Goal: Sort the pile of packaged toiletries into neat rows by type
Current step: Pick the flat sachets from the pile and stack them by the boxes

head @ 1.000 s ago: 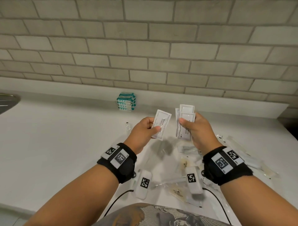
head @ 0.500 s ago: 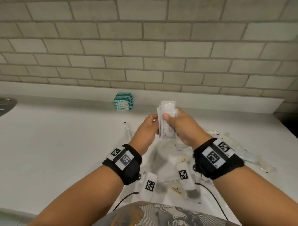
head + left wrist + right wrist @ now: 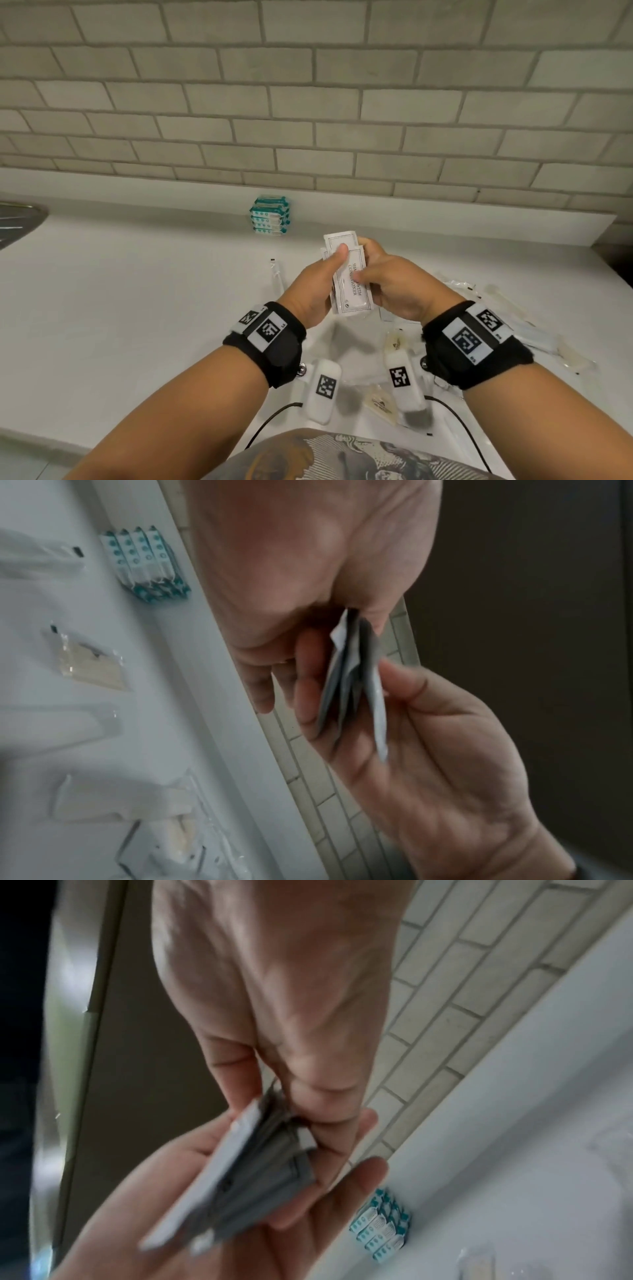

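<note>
Nearest the body: a patterned shirt [image 3: 342, 455] fills the bottom edge, cut off by the frame; two white tagged wrist cameras [image 3: 323, 390] hang under black wristbands.
Loose pile: clear and beige packets [image 3: 380, 402] lie on the white counter [image 3: 120, 308] under and right of the arms; the forearms hide part of them, and their print is too small to read.
Left hand [image 3: 313, 291]: grasping the stack of white sachets [image 3: 351, 281], thumb pressed on its front face, fingers behind it out of sight in the head view.
Right hand [image 3: 394, 284]: pinching the same stack from the right side, thumb over the lettering, so only part of the label shows.
Sachets, wrist views: held above the counter and seen edge-on as a fanned bundle [image 3: 352, 680] [image 3: 260, 1175]; blurred, so the count cannot be told.
Far edge: teal-and-white packs [image 3: 270, 216] sit in a tidy stack against the low ledge below the brick wall [image 3: 308, 102].
Far left: a dark curved object [image 3: 17, 219] is cut off by the frame; unidentifiable.
</note>
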A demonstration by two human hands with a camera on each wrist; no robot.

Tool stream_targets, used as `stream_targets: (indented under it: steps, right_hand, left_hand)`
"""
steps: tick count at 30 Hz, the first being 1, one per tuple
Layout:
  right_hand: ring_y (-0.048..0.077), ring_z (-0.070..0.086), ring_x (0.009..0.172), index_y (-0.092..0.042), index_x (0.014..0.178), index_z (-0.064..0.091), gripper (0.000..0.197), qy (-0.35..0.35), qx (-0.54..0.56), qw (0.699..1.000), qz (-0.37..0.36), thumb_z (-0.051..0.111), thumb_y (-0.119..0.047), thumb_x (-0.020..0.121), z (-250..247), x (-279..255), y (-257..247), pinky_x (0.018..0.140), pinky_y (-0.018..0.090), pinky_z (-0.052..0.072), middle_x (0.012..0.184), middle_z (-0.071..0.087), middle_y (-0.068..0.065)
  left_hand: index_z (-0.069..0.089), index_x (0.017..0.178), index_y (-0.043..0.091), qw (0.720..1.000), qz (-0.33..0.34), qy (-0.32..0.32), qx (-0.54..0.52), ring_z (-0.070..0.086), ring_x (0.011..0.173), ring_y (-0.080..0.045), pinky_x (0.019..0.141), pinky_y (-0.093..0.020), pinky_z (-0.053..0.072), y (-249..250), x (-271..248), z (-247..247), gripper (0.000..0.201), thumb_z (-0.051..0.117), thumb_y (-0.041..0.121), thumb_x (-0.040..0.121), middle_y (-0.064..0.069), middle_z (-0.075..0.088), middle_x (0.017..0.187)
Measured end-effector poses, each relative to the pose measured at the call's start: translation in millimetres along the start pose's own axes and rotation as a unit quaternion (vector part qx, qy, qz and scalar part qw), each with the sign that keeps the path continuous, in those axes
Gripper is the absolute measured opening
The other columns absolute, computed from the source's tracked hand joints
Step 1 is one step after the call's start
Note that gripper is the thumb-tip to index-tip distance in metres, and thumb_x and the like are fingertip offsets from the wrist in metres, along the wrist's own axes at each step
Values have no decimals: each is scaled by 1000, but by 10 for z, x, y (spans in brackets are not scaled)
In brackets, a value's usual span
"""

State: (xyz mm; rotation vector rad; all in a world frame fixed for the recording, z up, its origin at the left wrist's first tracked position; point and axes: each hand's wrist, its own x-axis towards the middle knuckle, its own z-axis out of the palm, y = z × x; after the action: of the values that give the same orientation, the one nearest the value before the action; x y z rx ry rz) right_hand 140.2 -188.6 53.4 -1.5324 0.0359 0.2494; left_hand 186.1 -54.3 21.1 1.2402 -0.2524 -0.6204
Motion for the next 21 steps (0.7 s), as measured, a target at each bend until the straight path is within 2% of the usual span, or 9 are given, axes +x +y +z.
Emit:
stream_targets:
  steps: [3,6,8,10,11,13,14,18,21]
  right_hand:
    - [26,65,107,-33,144,33,65,17,-113,993,-28,50,3,92,-19,-17,1,94,46,52,119,65,7]
    - [3,63,82,-36,144,29,63,99,-365,923,-67,58,-17,92,41,-34,-52,71,25,52,95,65,-15]
    - [0,60,94,-37,147,23,80,158,-423,887,-101,71,-29,83,24,-75,-100,80,25,48,88,53,-23]
    - [8,43,124,-42,149,8,112,124,-482,856,-144,83,-42,66,-27,-107,-118,101,30,39,118,44,-16]
    - [12,24,138,-45,149,-3,127,76,-521,838,-146,86,-48,59,-39,-116,-118,111,33,27,140,32,-9]
    - [9,-10,146,-47,143,-24,143,-5,-587,795,-151,86,-54,52,-28,-120,-96,119,35,1,158,-4,-10]
    - [8,-14,146,-47,140,-29,144,-17,-606,777,-167,86,-54,53,-25,-104,-73,119,35,-4,159,-9,-10]
    - [6,16,132,-43,146,-18,130,28,-577,789,-208,82,-43,62,-49,-80,-117,116,32,21,140,23,-8]
    - [7,16,130,-43,147,-16,135,17,-584,788,-193,84,-51,57,-61,-43,-133,112,27,16,138,24,-8]
  left_hand:
    - [61,120,17,1000,2,-11,14,62,109,-32,99,-52,47,-25,6,4,29,52,31,96,-13,66,114]
    - [56,124,15,1000,13,-9,-4,64,95,-24,85,-39,52,-22,27,41,26,46,12,100,-8,67,105]
    - [53,130,11,1000,16,4,-27,65,92,-22,81,-37,51,-7,63,31,32,47,8,98,-7,69,104]
    - [53,129,7,999,6,-2,-43,66,90,-25,76,-38,54,37,79,17,36,52,4,93,-10,68,100]
    - [54,125,5,999,3,-20,-48,67,86,-26,71,-36,57,65,80,14,34,52,1,91,-11,68,94]
    - [56,116,6,996,-5,-73,-52,68,74,-22,61,-32,57,114,60,34,28,46,-3,91,-8,67,81]
    - [57,112,8,994,-11,-88,-56,68,71,-20,59,-30,56,120,62,44,26,45,-3,91,-8,67,77]
    - [56,99,6,993,-13,-88,-80,66,64,-19,55,-27,53,132,72,80,22,53,4,77,-9,62,71]
    - [55,100,6,993,-27,-82,-84,64,61,-20,52,-27,52,144,87,88,22,51,1,78,-11,58,70]
